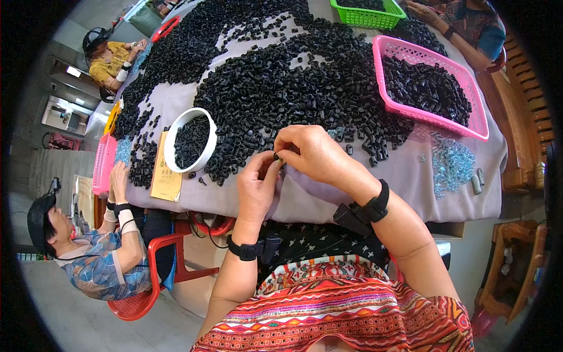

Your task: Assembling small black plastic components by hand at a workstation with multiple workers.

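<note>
My left hand (257,185) and my right hand (314,151) meet over the near side of the table, fingertips together. Between them is a small black plastic piece (276,156), mostly covered by the fingers; both hands pinch at it. Just beyond them spreads a large heap of short black tubular plastic parts (275,94). Left of my hands stands a white round tub (170,154) holding thinner black pieces. Beside the tub lies a tan booklet (166,176).
A pink basket (476,105) of black parts stands at the right, near a pile of clear bluish small pieces (451,167). A green basket (366,17) is at the back. Co-workers sit at the left, one on a red chair (153,278); another person's arm (463,47) reaches in far right.
</note>
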### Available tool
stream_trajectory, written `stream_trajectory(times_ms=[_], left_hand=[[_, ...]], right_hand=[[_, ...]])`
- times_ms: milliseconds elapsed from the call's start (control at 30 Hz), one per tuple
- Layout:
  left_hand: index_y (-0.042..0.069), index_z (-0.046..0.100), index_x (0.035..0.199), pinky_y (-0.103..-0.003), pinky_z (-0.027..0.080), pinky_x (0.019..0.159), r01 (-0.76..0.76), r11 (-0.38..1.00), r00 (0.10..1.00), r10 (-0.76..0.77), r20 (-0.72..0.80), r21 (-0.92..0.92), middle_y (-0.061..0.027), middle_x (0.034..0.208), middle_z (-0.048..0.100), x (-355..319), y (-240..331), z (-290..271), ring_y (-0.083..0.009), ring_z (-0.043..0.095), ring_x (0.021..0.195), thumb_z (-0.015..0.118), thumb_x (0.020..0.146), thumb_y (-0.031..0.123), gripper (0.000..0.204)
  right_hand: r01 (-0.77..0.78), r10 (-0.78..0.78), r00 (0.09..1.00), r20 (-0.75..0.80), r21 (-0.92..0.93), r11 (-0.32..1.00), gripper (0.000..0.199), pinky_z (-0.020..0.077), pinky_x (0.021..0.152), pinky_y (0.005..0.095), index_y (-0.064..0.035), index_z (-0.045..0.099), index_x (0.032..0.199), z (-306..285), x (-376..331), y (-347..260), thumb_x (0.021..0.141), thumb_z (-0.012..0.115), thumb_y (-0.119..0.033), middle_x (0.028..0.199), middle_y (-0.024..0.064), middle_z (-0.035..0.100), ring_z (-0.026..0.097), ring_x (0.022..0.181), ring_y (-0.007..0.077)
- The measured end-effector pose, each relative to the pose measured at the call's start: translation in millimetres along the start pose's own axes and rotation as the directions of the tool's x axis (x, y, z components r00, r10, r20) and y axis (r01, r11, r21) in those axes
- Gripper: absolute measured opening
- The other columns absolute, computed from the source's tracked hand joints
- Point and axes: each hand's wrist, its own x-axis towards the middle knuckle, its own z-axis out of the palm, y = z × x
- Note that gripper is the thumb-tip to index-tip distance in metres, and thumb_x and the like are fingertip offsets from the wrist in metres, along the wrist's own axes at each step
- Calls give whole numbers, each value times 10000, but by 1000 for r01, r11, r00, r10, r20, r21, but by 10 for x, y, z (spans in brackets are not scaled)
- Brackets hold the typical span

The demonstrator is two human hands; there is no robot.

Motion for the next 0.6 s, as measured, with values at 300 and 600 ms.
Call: stream_trajectory(times_ms=[300,600], left_hand=[[-9,663,1094,-208,486,677,-71,994,997,70,13,80,-18,907,684,-21,-41,-9,-62,608,742,654,922,22,175],[-3,667,1086,-195,464,659,32,993,999,-30,14,-116,-5,893,675,-14,32,-25,-48,574,710,637,942,26,151]], right_hand=[[52,-53,997,-59,-21,998,102,528,667,360,7,652,902,69,-9,15,814,661,-44,835,141,644,653,731,285],[94,-96,992,-79,-30,995,76,524,664,376,1,648,885,85,-26,9,816,660,-29,840,137,627,638,745,316]])
